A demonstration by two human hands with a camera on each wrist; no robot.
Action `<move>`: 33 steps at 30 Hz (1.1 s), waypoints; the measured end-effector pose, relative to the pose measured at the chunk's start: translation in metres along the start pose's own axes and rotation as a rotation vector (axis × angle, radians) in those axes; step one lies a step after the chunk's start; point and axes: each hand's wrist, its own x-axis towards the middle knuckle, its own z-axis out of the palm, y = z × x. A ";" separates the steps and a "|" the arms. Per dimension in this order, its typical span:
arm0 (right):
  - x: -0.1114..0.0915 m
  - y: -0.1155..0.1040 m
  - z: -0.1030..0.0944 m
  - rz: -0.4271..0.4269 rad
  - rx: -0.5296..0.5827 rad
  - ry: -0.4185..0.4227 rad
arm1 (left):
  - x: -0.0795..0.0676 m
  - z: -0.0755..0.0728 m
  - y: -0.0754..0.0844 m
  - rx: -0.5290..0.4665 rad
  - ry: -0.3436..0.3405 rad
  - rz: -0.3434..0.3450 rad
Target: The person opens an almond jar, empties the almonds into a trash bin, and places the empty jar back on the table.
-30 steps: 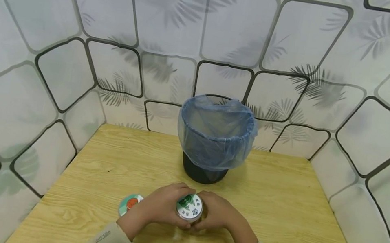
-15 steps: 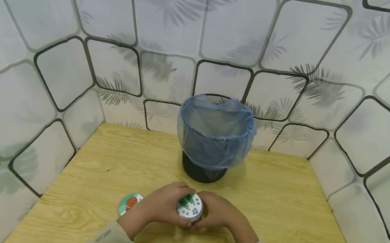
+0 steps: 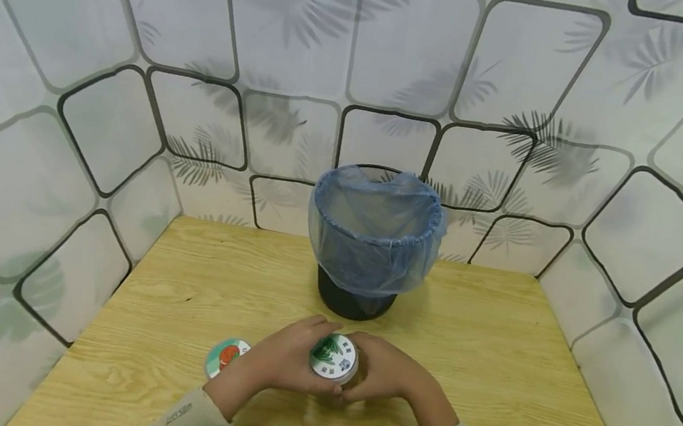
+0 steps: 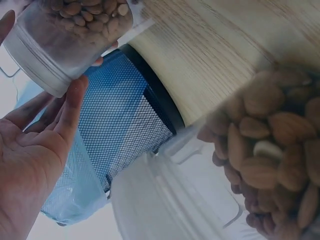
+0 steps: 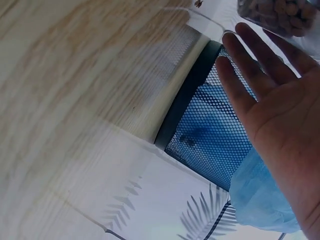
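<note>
A clear jar of almonds, its round lid printed white and green, stands between both hands in the head view. My left hand grips it from the left, fingers and thumb curled round the lid end. From the other side my right hand holds it between thumb and fingers; in the right wrist view, several of that hand's fingers spread away from the jar. A second jar of almonds, with a green and red top, stands at the left, partly hidden behind the left forearm.
A black mesh bin lined with a blue plastic bag stands just beyond the hands. The wood-grain table meets patterned walls at the back and both sides.
The held jar has shifted slightly right and its lid tilts a little. The right hand has moved slightly right with it, while the second jar keeps its place.
</note>
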 end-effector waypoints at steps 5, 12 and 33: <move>-0.002 0.002 -0.001 -0.010 0.073 0.019 | 0.000 0.000 0.002 -0.027 0.014 0.011; -0.006 0.002 -0.001 -0.061 0.143 0.075 | 0.000 0.001 0.003 -0.113 0.053 0.034; -0.008 -0.005 -0.005 -0.101 0.212 0.177 | 0.004 -0.004 0.006 -0.152 0.061 0.037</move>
